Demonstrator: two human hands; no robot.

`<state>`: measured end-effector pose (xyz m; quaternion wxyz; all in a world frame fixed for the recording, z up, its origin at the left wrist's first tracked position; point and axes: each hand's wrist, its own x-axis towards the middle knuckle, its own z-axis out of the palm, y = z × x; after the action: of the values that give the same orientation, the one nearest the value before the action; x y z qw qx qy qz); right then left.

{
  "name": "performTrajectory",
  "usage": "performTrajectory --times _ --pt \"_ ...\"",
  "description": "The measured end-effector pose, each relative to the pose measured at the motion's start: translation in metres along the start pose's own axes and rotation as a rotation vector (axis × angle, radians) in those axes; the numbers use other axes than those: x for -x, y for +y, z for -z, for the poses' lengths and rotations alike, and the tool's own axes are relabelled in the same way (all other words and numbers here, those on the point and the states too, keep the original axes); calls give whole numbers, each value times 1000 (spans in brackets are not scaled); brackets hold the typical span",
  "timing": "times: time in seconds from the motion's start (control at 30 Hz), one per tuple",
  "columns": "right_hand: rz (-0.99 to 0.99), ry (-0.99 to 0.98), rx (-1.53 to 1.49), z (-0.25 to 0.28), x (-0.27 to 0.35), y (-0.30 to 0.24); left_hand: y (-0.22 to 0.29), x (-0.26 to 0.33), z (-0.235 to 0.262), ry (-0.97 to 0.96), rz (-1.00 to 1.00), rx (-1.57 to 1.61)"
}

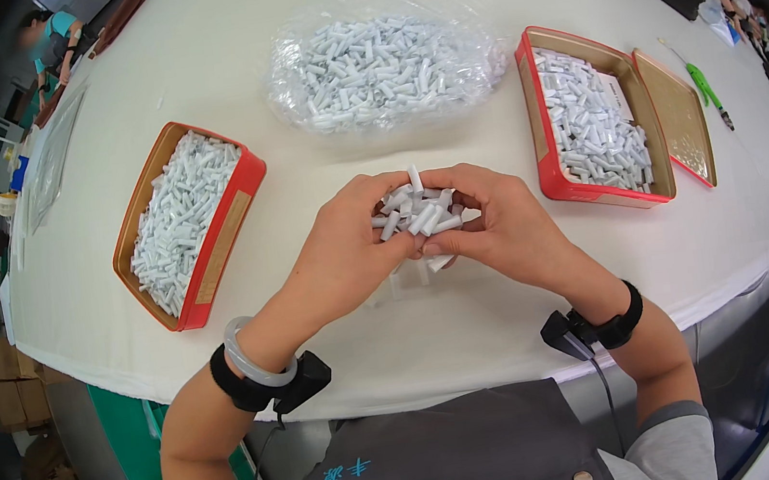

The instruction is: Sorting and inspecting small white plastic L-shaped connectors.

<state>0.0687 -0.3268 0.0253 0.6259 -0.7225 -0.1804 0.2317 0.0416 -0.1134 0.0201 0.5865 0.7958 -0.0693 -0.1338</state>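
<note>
White table (189,81): L hand (345,237) & R hand (510,219), curled together, cup white tubes (418,213) (gathering step, prob.); next move needs snug grip.

Tubes (420,213) between fingers (456,242), bag (289,87) behind, tin (226,232) left, second tin (544,143) right

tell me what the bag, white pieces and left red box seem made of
Bag: thin, glossy plastic film; it is see-through, crinkled and catches highlights. White pieces: probably smooth plastic, being evenly coloured and crisp-edged, though the look leaves it open. Left red box: likely painted tin, with thin rims and a golden inside.
</note>
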Motion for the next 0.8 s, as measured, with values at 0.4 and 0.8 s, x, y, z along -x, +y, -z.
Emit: performTrajectory --times 0.4,0.8 --pt "160 419 240 134 40 -1 90 -127 -77 -318 -145 19" --pt "291 652 798 172 58 19 86 -205 -149 -203 -169 -37"
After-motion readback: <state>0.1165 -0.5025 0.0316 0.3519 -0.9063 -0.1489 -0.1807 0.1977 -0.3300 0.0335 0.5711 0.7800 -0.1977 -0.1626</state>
